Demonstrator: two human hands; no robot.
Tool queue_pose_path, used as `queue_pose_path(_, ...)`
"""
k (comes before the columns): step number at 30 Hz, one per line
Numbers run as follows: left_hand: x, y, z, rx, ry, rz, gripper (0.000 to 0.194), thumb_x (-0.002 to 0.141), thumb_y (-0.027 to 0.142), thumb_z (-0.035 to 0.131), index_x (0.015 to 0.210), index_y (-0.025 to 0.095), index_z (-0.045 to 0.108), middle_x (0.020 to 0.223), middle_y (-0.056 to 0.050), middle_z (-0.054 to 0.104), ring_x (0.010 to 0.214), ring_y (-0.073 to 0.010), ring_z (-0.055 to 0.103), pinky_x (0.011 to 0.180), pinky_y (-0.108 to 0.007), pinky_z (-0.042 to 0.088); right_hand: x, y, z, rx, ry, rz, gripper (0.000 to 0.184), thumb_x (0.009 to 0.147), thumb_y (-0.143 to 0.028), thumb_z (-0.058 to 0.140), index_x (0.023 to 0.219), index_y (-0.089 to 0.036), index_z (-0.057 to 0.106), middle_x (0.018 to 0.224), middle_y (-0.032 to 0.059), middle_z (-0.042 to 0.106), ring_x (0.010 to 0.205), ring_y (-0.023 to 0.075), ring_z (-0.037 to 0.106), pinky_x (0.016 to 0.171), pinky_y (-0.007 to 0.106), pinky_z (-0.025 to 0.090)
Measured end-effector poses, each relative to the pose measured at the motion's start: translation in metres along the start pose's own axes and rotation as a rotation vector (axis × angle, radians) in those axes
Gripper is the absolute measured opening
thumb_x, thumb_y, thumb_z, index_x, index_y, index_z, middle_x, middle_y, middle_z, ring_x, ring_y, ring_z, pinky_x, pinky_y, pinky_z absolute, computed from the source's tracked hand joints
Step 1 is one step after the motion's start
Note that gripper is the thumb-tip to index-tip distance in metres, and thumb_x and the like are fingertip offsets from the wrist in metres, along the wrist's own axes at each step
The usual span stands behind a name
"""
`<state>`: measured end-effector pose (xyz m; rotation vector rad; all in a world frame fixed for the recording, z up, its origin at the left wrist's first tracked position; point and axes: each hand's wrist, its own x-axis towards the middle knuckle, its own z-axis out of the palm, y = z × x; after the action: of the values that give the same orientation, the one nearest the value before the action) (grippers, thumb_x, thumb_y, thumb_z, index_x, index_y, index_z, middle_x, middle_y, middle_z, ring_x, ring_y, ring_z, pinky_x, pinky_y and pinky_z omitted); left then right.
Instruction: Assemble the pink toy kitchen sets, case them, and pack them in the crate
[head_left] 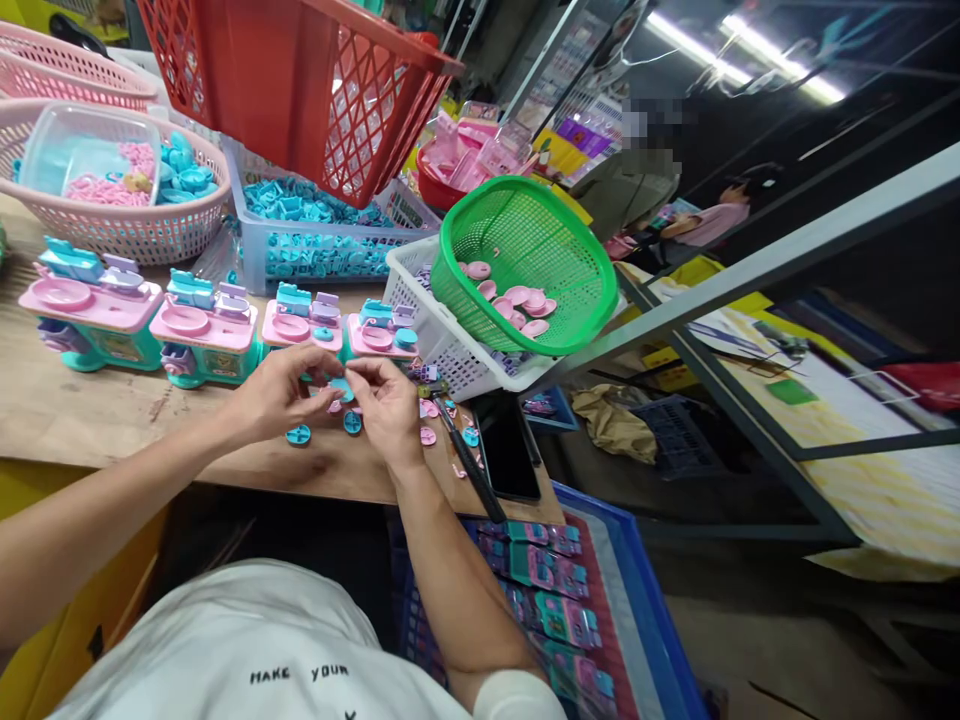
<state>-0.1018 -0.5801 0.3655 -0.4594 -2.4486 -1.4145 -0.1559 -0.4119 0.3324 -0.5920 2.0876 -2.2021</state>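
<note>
My left hand (281, 398) and my right hand (386, 408) meet over the table, fingertips pinched around a small round blue part (343, 389). Partly hidden by the fingers, a bit of pink shows beside it. Just below lie two blue discs, one blue disc (298, 435) nearer my left hand and another blue disc (352, 422) under my right. Behind the hands stands a row of toy kitchen units with pink tops, including a toy kitchen (204, 335) and, at the right end, a toy kitchen (381, 335) topped with blue and purple pieces.
A hammer (472, 465) and a phone (508, 450) lie right of my hands. Behind are a green basket (540, 230) on a white basket (480, 365), a blue-filled bin (330, 270), a red basket (255, 80) and a pink basket (150, 235). Packed toys sit in a blue crate (660, 620).
</note>
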Motion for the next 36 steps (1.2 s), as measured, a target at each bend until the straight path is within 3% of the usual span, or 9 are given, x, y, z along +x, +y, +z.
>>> queue_pose_path(3, 0.012, 0.005, -0.019, 0.22, 0.006, 0.238, 0.027, 0.09, 0.033, 0.062, 0.11, 0.018, 0.069, 0.103, -0.01, 0.067, 0.086, -0.0184, 0.066, 0.069, -0.027, 0.053, 0.026, -0.011, 0.004, 0.025, -0.032, -0.017, 0.039, 0.077, -0.055, 0.077, 0.091, -0.02, 0.068, 0.084, 0.0, 0.072, 0.072, 0.0125, 0.067, 0.062, 0.024, 0.059)
queue_pose_path(5, 0.022, 0.004, -0.03, 0.345, 0.023, 0.31, 0.023, 0.094, 0.03, 0.056, 0.107, 0.018, 0.071, 0.098, -0.009, 0.067, 0.085, -0.0185, 0.066, 0.073, -0.028, 0.052, 0.038, -0.019, 0.005, -0.003, -0.088, -0.038, 0.039, 0.081, -0.057, 0.073, 0.093, -0.021, 0.069, 0.087, 0.0007, 0.072, 0.075, 0.0138, 0.068, 0.059, 0.025, 0.058)
queue_pose_path(7, 0.034, 0.0, -0.039, 0.46, 0.035, 0.324, 0.025, 0.096, 0.031, 0.052, 0.1, 0.018, 0.072, 0.09, -0.008, 0.066, 0.082, -0.0194, 0.065, 0.073, -0.03, 0.051, 0.044, -0.025, 0.004, -0.107, -0.121, -0.146, 0.035, 0.091, -0.055, 0.064, 0.097, -0.021, 0.07, 0.092, 0.0028, 0.073, 0.081, 0.0159, 0.069, 0.064, 0.028, 0.06)
queue_pose_path(11, 0.054, -0.016, -0.05, 0.653, -0.002, 0.331, 0.029, 0.096, 0.033, 0.049, 0.089, 0.018, 0.074, 0.085, -0.008, 0.066, 0.085, -0.0227, 0.064, 0.076, -0.034, 0.05, 0.054, -0.028, -0.001, -0.483, -0.146, -0.516, 0.021, 0.099, -0.035, 0.057, 0.103, -0.022, 0.073, 0.105, 0.0068, 0.074, 0.101, 0.0203, 0.069, 0.092, 0.037, 0.056)
queue_pose_path(14, 0.063, -0.028, -0.053, 0.719, -0.057, 0.324, 0.027, 0.093, 0.031, 0.051, 0.086, 0.019, 0.074, 0.088, -0.008, 0.068, 0.088, -0.0238, 0.062, 0.079, -0.037, 0.05, 0.064, -0.018, -0.001, -0.716, -0.186, -0.642, 0.022, 0.101, -0.026, 0.053, 0.103, -0.022, 0.074, 0.105, 0.0077, 0.075, 0.103, 0.0215, 0.068, 0.098, 0.039, 0.052)
queue_pose_path(22, 0.068, -0.036, -0.05, 0.684, -0.074, 0.321, 0.025, 0.091, 0.03, 0.054, 0.086, 0.02, 0.076, 0.088, -0.009, 0.068, 0.088, -0.0241, 0.06, 0.081, -0.039, 0.048, 0.07, -0.005, -0.001, -0.806, -0.17, -0.71, 0.024, 0.104, -0.028, 0.05, 0.105, -0.022, 0.074, 0.103, 0.0072, 0.076, 0.099, 0.0215, 0.067, 0.093, 0.038, 0.052)
queue_pose_path(29, 0.061, -0.034, -0.056, 0.685, -0.17, 0.369, 0.03, 0.096, 0.028, 0.047, 0.089, 0.021, 0.075, 0.097, -0.009, 0.07, 0.091, -0.0239, 0.059, 0.088, -0.042, 0.047, 0.059, -0.004, -0.001, -0.846, -0.211, -0.693, 0.029, 0.105, -0.026, 0.044, 0.106, -0.022, 0.073, 0.111, 0.0098, 0.075, 0.105, 0.0249, 0.065, 0.099, 0.044, 0.051)
queue_pose_path(36, 0.058, -0.03, -0.051, 0.769, -0.212, 0.305, 0.015, 0.088, 0.024, 0.056, 0.084, 0.02, 0.07, 0.103, -0.007, 0.068, 0.101, -0.027, 0.055, 0.089, -0.043, 0.042, 0.047, 0.003, 0.009, -0.973, -0.088, -0.67, 0.029, 0.104, -0.021, 0.045, 0.105, -0.023, 0.074, 0.116, 0.0071, 0.075, 0.108, 0.0246, 0.064, 0.098, 0.042, 0.049)
